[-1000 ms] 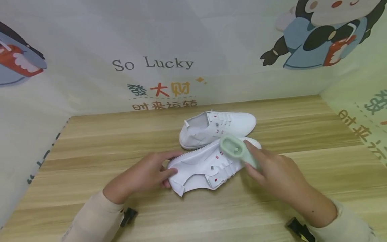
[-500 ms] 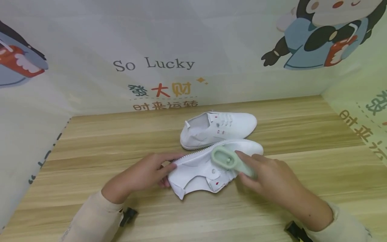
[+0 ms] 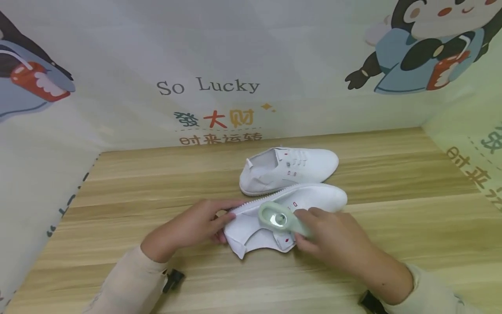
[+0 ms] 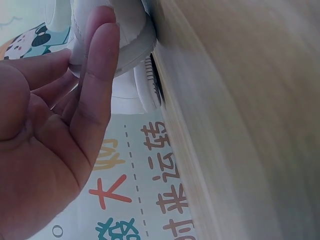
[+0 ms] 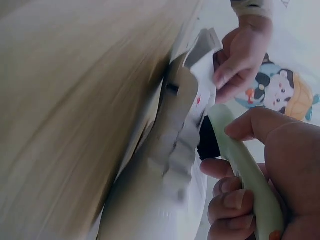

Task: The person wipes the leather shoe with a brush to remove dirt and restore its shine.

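A white lace-up shoe (image 3: 317, 198) lies tilted on its side on the table, its opening toward the person. My left hand (image 3: 198, 226) grips its heel, thumb on the upper and fingers behind; the left wrist view shows fingers against the heel (image 4: 132, 47). In my right hand (image 3: 333, 237) is a pale green shoe brush (image 3: 276, 218), its handle wrapped by the fingers. Dark bristles (image 5: 209, 139) face the shoe's side in the right wrist view. The brush head is over the shoe's side near the opening; in the head view it hides the bristles.
A second white shoe (image 3: 313, 165) stands upright just behind the first, close against its sole. The wood-grain table (image 3: 157, 174) ends at a printed backdrop (image 3: 208, 52) at the back and sides. Black straps (image 3: 172, 279) show near the wrists.
My right hand has moved the brush leftward and a little down along the shoe's side, from near the laces toward the heel. The left hand keeps its hold; the whole view has shifted slightly.
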A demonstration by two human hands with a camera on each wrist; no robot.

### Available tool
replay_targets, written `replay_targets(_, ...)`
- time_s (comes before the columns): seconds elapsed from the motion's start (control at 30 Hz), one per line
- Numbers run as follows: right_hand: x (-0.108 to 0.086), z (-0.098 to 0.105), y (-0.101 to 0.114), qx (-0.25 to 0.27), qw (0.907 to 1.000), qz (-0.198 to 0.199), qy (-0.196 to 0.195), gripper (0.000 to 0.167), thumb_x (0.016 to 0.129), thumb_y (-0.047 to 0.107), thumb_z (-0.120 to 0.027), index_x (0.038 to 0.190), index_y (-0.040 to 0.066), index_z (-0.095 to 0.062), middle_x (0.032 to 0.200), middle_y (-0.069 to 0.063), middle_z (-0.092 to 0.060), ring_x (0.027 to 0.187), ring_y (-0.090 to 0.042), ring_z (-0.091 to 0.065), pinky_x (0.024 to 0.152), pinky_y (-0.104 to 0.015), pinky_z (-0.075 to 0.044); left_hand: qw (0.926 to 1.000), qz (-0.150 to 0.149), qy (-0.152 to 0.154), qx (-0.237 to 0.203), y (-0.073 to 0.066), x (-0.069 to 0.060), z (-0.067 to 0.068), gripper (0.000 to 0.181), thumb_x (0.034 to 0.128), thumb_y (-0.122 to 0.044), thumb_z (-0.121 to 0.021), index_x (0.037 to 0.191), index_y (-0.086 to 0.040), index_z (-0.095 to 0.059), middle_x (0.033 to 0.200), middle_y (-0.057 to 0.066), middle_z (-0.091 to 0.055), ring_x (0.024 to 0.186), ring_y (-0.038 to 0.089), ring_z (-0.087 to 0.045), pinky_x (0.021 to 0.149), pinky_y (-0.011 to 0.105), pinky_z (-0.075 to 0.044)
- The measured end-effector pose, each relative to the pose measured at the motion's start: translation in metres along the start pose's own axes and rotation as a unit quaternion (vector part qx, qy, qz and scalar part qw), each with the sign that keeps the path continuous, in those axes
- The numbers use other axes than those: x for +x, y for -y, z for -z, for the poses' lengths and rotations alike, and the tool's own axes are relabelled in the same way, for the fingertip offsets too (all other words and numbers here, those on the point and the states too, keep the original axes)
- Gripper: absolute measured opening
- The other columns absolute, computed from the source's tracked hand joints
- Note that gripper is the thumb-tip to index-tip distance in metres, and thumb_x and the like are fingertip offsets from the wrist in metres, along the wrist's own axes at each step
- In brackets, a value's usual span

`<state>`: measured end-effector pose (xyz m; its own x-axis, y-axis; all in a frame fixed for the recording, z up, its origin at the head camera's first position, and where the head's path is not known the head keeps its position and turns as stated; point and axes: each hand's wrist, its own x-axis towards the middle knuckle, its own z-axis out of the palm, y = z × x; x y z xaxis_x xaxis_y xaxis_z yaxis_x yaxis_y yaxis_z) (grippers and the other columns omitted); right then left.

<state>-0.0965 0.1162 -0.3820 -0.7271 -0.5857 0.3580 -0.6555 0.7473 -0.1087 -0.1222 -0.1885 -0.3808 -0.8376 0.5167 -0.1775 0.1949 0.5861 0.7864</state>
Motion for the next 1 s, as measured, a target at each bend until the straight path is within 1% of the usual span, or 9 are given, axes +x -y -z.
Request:
replay_targets(0.07,0.003,-0.003,0.005,-0.003,0.9999,0.017,-0.003,0.026,0.081,0.029,-0.072,0.103,0.016,-0.066,0.071,0.007,-0.053,0.050,-0.007,-0.036,0.045,-0.024,-0.029,1.0000,0.001,0.001,0.001,0.000,0.000,0.000,0.041,0.1040,-0.015,-0.053,0.145,-0.016,-0.053,0.084,0.006,-0.067,0.061,0.014,-0.066,0.058,0.030,-0.057)
replay_targets(0.13,0.006,-0.005,0.009,-0.008,0.9995,0.029,-0.003,0.025,0.080,0.029,-0.072,0.101,0.017,-0.064,0.070,0.007,-0.052,0.048,-0.008,-0.035,0.044,-0.024,-0.027,1.0000,0.000,0.002,0.002,0.000,0.001,0.000,0.041,0.1043,-0.015,-0.052,0.145,-0.016,-0.052,0.089,0.008,-0.067,0.062,0.013,-0.066,0.058,0.029,-0.057)
replay_targets(0.23,0.009,-0.008,0.015,-0.014,0.9991,0.039,0.011,0.025,0.080,0.031,-0.072,0.100,0.019,-0.063,0.070,0.008,-0.050,0.048,-0.007,-0.034,0.044,-0.023,-0.026,1.0000,-0.005,0.006,0.005,0.000,0.001,0.000,0.042,0.1045,-0.014,-0.051,0.146,-0.018,-0.051,0.102,0.012,-0.067,0.063,0.012,-0.067,0.058,0.028,-0.057)
replay_targets(0.33,0.011,-0.009,0.019,-0.019,0.9983,0.051,0.022,0.030,0.080,0.033,-0.074,0.105,0.019,-0.065,0.071,0.007,-0.051,0.048,-0.007,-0.034,0.044,-0.023,-0.025,0.9998,-0.010,0.015,-0.001,0.001,0.000,0.001,0.043,0.1048,-0.012,-0.050,0.147,-0.018,-0.050,0.111,0.014,-0.066,0.065,0.012,-0.067,0.059,0.028,-0.058)
replay_targets(0.43,0.012,-0.011,0.020,-0.025,0.9975,0.063,0.019,0.034,0.079,0.034,-0.076,0.108,0.019,-0.067,0.073,0.006,-0.055,0.049,-0.008,-0.036,0.044,-0.024,-0.026,0.9997,-0.009,0.021,-0.006,0.002,-0.001,0.001,0.043,0.1047,-0.012,-0.050,0.147,-0.017,-0.050,0.112,0.015,-0.066,0.066,0.013,-0.067,0.060,0.028,-0.058)
replay_targets(0.57,0.010,-0.010,0.015,-0.037,0.9967,0.072,0.001,0.035,0.079,0.035,-0.078,0.108,0.020,-0.067,0.073,0.006,-0.056,0.049,-0.008,-0.037,0.044,-0.024,-0.026,0.9997,-0.007,0.021,-0.009,0.002,-0.002,0.002,0.043,0.1045,-0.011,-0.050,0.147,-0.016,-0.050,0.109,0.014,-0.066,0.066,0.013,-0.067,0.060,0.028,-0.058)
replay_targets(0.67,0.006,-0.006,0.009,-0.049,0.9965,0.067,-0.013,0.037,0.077,0.036,-0.079,0.109,0.021,-0.069,0.072,0.007,-0.054,0.049,-0.007,-0.036,0.045,-0.023,-0.027,0.9996,-0.007,0.023,-0.011,0.001,-0.002,0.001,0.043,0.1045,-0.010,-0.050,0.147,-0.016,-0.050,0.107,0.013,-0.066,0.066,0.013,-0.067,0.060,0.030,-0.058)
replay_targets(0.8,-0.002,0.001,-0.004,-0.054,0.9971,0.044,-0.028,0.040,0.075,0.034,-0.080,0.113,0.023,-0.071,0.072,0.009,-0.053,0.049,-0.006,-0.035,0.045,-0.024,-0.028,0.9997,-0.002,0.023,-0.009,0.000,-0.002,0.001,0.043,0.1047,-0.011,-0.049,0.147,-0.016,-0.050,0.101,0.012,-0.066,0.066,0.014,-0.067,0.060,0.030,-0.058)
replay_targets(1.0,-0.013,0.012,-0.024,-0.058,0.9967,0.018,-0.054,0.040,0.075,0.031,-0.079,0.113,0.020,-0.073,0.072,0.005,-0.056,0.048,-0.005,-0.034,0.043,-0.024,-0.029,0.9998,0.001,0.021,0.002,0.001,-0.002,0.001,0.043,0.1050,-0.012,-0.049,0.147,-0.018,-0.049,0.098,0.011,-0.067,0.066,0.014,-0.068,0.060,0.028,-0.058)
